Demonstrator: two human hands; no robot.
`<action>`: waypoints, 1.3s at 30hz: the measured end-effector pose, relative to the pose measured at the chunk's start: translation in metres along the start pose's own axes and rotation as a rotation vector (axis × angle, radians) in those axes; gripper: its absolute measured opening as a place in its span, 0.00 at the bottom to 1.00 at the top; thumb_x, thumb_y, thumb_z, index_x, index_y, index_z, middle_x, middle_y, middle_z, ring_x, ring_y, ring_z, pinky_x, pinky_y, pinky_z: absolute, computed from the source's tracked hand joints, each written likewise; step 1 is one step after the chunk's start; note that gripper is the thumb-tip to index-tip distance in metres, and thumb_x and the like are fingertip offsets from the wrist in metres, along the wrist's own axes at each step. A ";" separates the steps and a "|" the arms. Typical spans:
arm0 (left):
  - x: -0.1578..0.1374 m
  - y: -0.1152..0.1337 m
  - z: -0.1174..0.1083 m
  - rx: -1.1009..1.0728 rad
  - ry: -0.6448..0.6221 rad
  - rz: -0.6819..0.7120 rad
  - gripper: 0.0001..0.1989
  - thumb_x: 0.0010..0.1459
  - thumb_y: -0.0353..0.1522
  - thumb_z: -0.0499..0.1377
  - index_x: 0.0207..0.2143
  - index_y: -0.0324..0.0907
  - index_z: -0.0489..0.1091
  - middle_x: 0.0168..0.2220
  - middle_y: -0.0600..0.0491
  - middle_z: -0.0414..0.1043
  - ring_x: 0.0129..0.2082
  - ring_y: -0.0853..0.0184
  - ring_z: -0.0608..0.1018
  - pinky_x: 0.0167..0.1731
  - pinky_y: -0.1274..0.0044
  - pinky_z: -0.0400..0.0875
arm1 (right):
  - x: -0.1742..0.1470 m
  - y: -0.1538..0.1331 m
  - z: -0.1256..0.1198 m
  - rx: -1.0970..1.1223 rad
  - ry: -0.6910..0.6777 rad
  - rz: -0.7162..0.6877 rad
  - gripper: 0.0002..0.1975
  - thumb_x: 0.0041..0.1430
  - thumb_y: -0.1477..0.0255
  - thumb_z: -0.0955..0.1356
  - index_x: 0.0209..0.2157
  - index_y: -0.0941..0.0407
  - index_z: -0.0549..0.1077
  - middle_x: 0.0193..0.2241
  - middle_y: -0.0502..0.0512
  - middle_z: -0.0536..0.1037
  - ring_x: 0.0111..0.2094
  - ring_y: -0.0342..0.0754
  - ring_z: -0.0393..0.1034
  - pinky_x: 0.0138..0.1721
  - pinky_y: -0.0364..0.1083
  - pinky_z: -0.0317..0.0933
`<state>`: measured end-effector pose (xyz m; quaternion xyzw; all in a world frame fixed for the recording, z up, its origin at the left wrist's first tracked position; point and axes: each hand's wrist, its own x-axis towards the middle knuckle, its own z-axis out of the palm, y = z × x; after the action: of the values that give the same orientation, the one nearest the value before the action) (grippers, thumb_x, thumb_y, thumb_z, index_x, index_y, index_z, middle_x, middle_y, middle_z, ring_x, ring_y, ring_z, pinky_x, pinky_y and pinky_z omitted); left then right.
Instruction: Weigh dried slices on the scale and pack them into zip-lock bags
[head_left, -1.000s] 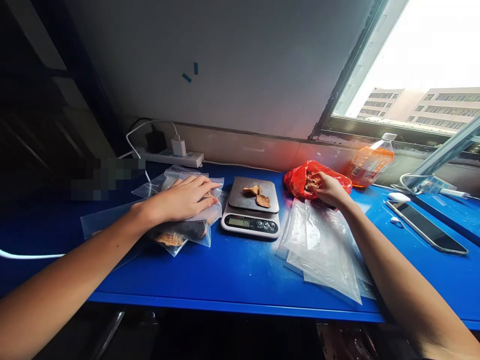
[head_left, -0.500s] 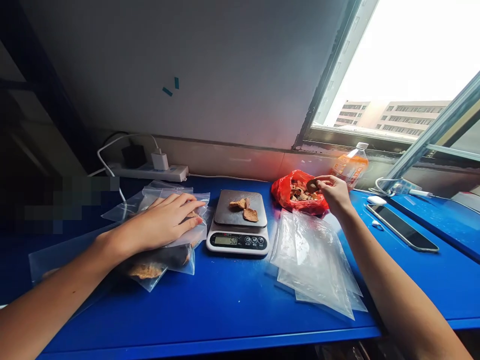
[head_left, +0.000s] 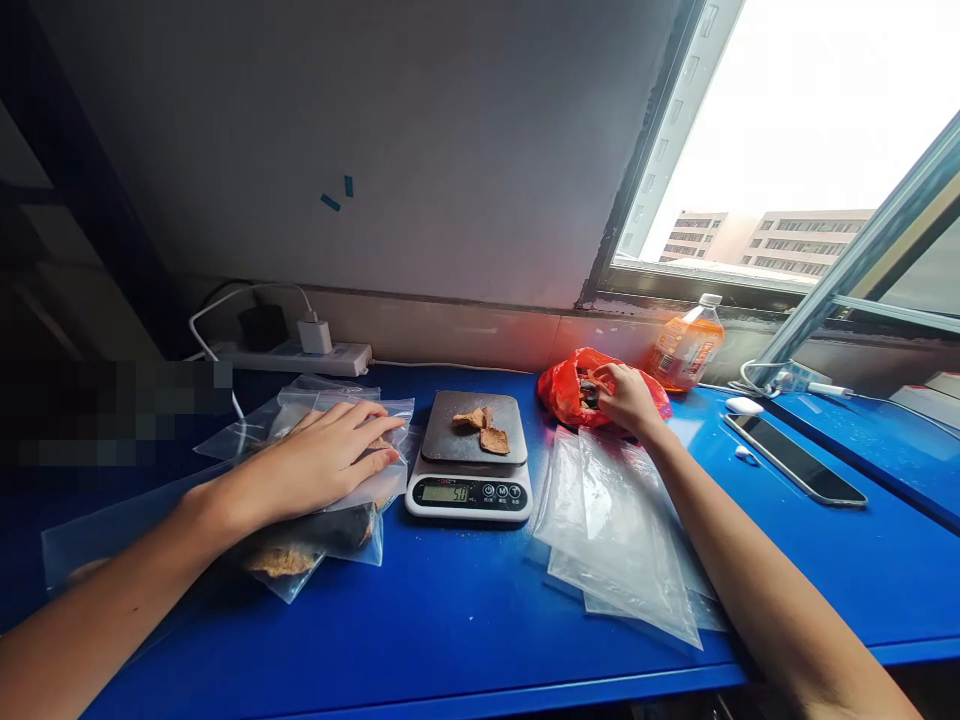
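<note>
My left hand point(head_left: 330, 450) lies flat, fingers spread, on a pile of clear zip bags point(head_left: 352, 525) with brown dried pieces inside. At the right, my right hand point(head_left: 628, 400) dips into an open red plastic bag point(head_left: 555, 388) of dried pieces. Its fingers are bent together, and their tips are partly hidden among the contents; what they hold cannot be made out. Between the hands stands a digital kitchen scale point(head_left: 470, 505) with its display lit. A few curled brown dried pieces point(head_left: 493, 440) rest on its metal plate.
Flat clear plastic bags point(head_left: 622, 540) lie right of the scale. Behind my right hand stands an orange drink bottle point(head_left: 686, 345). A phone point(head_left: 795, 460) and a white earbud case point(head_left: 744, 406) lie farther right. A power strip point(head_left: 337, 358) runs along the wall.
My right hand has gone down and left into the red bag; the dark round piece seen in its fingers is no longer distinct. My left hand stays on the zip bags. The view has shifted slightly.
</note>
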<state>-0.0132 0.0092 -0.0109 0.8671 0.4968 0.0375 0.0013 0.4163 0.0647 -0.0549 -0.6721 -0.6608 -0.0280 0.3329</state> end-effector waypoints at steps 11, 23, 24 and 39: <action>0.000 0.003 -0.001 0.024 -0.022 0.006 0.30 0.63 0.46 0.42 0.61 0.45 0.62 0.60 0.47 0.63 0.60 0.52 0.63 0.57 0.60 0.58 | -0.019 -0.031 -0.018 0.173 -0.343 -0.142 0.07 0.49 0.73 0.63 0.30 0.56 0.72 0.28 0.51 0.76 0.29 0.44 0.69 0.30 0.42 0.60; -0.003 0.007 -0.005 0.033 -0.046 -0.002 0.29 0.63 0.47 0.42 0.62 0.46 0.61 0.61 0.49 0.62 0.61 0.53 0.62 0.58 0.61 0.56 | -0.023 -0.039 -0.008 0.312 -0.249 -0.008 0.08 0.41 0.74 0.64 0.28 0.53 0.62 0.19 0.44 0.67 0.22 0.42 0.61 0.23 0.41 0.53; -0.003 0.008 -0.006 0.034 -0.052 -0.002 0.29 0.63 0.47 0.42 0.62 0.46 0.61 0.61 0.49 0.62 0.61 0.53 0.62 0.58 0.61 0.56 | -0.022 -0.038 -0.011 0.315 -0.231 -0.012 0.07 0.42 0.74 0.64 0.28 0.54 0.64 0.19 0.44 0.67 0.22 0.42 0.60 0.23 0.41 0.53; -0.004 0.008 -0.003 0.028 -0.032 0.041 0.27 0.63 0.46 0.44 0.61 0.48 0.62 0.59 0.49 0.63 0.59 0.53 0.64 0.57 0.61 0.57 | -0.029 -0.055 -0.044 0.765 0.055 -0.006 0.11 0.42 0.72 0.67 0.32 0.56 0.72 0.23 0.48 0.69 0.25 0.42 0.64 0.25 0.42 0.57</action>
<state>-0.0081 0.0017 -0.0079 0.8776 0.4792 0.0164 -0.0038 0.3802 0.0131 -0.0117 -0.4965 -0.6163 0.2015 0.5772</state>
